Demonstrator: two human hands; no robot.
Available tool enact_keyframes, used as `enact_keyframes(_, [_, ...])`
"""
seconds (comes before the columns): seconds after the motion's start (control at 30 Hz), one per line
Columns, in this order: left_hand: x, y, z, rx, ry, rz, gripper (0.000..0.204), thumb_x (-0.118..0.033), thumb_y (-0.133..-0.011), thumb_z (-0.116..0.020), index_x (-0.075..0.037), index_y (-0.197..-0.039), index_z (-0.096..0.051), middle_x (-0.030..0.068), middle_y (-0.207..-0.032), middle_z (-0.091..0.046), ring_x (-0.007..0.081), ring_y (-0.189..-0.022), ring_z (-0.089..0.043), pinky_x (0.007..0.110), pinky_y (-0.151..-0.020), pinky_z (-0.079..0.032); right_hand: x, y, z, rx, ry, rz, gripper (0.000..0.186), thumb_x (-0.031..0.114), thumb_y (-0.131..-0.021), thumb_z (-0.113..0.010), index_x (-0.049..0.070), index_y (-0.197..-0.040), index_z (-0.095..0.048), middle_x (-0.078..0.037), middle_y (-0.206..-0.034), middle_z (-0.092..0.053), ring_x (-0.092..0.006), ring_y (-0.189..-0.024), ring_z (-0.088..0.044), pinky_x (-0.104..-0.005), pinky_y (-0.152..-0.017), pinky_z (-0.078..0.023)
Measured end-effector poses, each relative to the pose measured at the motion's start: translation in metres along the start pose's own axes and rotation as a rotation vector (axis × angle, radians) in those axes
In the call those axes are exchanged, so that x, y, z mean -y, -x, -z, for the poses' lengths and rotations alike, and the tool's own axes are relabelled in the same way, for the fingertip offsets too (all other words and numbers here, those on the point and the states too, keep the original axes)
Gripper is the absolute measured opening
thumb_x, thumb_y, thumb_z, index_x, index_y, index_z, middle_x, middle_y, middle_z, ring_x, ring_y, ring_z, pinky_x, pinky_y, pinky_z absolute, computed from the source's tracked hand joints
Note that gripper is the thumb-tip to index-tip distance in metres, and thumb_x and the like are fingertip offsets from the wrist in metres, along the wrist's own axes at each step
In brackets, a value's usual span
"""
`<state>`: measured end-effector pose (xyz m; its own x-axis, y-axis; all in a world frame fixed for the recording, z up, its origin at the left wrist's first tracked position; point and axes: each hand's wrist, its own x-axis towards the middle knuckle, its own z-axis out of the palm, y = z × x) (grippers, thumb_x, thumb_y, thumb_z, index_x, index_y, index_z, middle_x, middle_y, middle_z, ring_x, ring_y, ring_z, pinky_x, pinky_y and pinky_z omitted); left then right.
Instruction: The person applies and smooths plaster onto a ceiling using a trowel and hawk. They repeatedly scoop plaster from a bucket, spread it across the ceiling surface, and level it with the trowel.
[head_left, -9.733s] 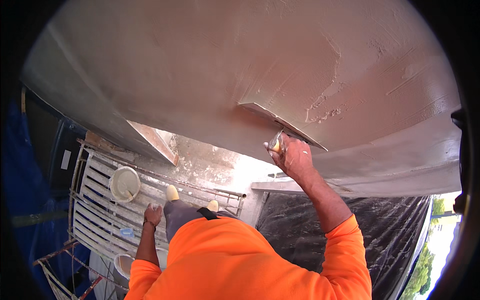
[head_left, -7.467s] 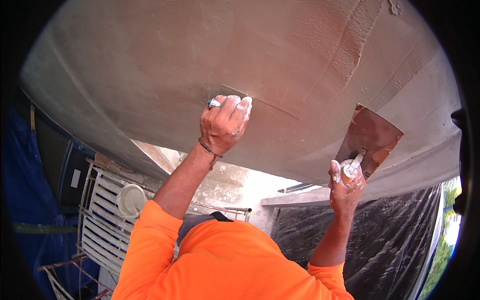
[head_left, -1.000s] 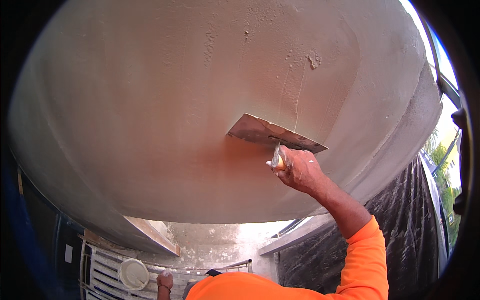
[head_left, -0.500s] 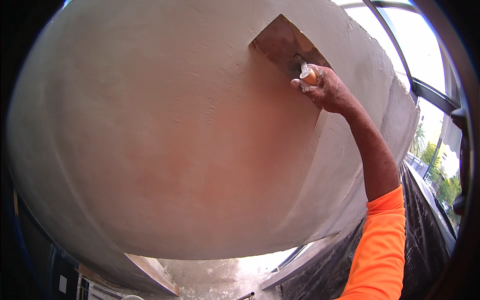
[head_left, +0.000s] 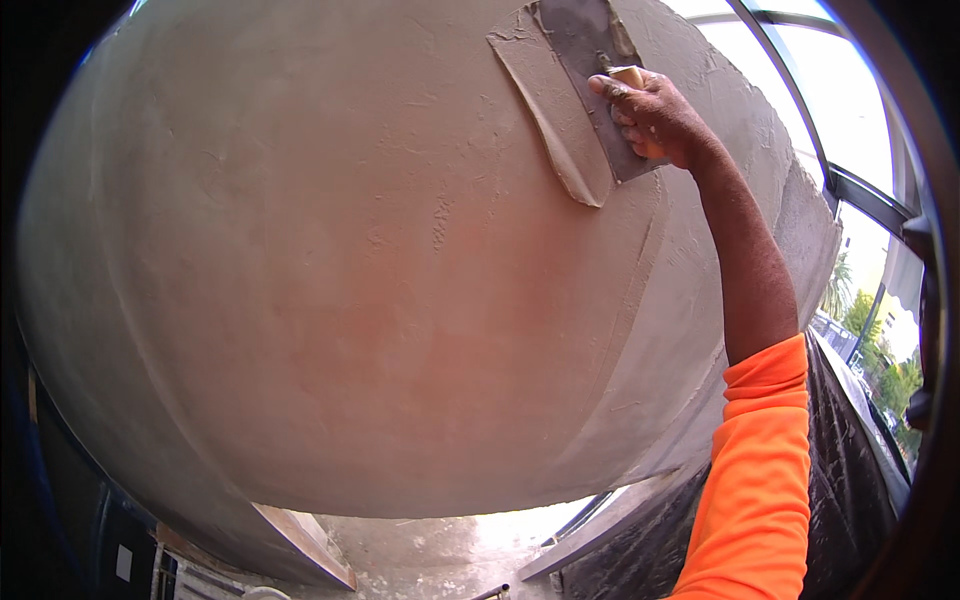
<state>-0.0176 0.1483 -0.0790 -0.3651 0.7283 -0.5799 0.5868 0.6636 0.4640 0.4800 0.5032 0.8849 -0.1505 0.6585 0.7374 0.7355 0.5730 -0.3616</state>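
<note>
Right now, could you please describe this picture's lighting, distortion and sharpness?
Head view: black fisheye rim fills the corners, edges likely bowed; glare whites out background behind the dark frame; a reddish cast tints the plastered wall's middle; trowel and right hand look fairly sharp.

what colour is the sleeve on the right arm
The sleeve is plain bright orange, clearest in the head view.

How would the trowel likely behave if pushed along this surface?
The thin-bladed trowel is probably light for its size. It likely glides easily, since the plaster beside it looks soft. Smeared fingers might find it slippery.
</note>
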Motion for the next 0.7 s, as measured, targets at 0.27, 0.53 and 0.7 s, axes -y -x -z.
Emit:
enact_keyframes(0.27, [0.042,0.004,-0.032,-0.008,-0.187,0.15,0.041,-0.032,-0.09,-0.06,-0.007,-0.122,-0.068,0.013,-0.112,-0.073,0.0307,-0.112,-0.068,0.038,-0.096,-0.054,-0.018,0.108,0.016,-0.094,0.19,0.042,0.049,0.06,-0.091,-0.069,0.014,-0.078,-0.059,0.0,-0.056,-0.055,-0.0062,-0.049,-0.055,-0.0242,-0.051,-0.049])
enact_keyframes(0.53, [0.011,0.038,-0.003,-0.121,0.014,0.018,0.034,-0.027,-0.089,-0.062,-0.001,-0.109,-0.07,0.0237,-0.112,-0.071,0.0399,-0.105,-0.069,0.044,-0.092,-0.055,-0.086,0.411,-0.255,0.812,0.407,0.055,0.031,0.033,-0.088,-0.073,0.007,-0.1,-0.061,-0.017,-0.083,-0.071,-0.0353,-0.077,-0.071,-0.0445,-0.068,-0.056])
enact_keyframes(0.7, [-0.024,0.062,0.038,-0.115,0.021,0.027,0.038,-0.028,-0.09,-0.063,-0.001,-0.116,-0.069,0.0236,-0.115,-0.071,0.0394,-0.107,-0.068,0.042,-0.094,-0.054,-0.118,0.463,-0.359,0.946,0.363,0.065,0.034,0.032,-0.091,-0.068,0.006,-0.108,-0.057,-0.018,-0.091,-0.073,-0.0348,-0.085,-0.073,-0.0461,-0.072,-0.057])
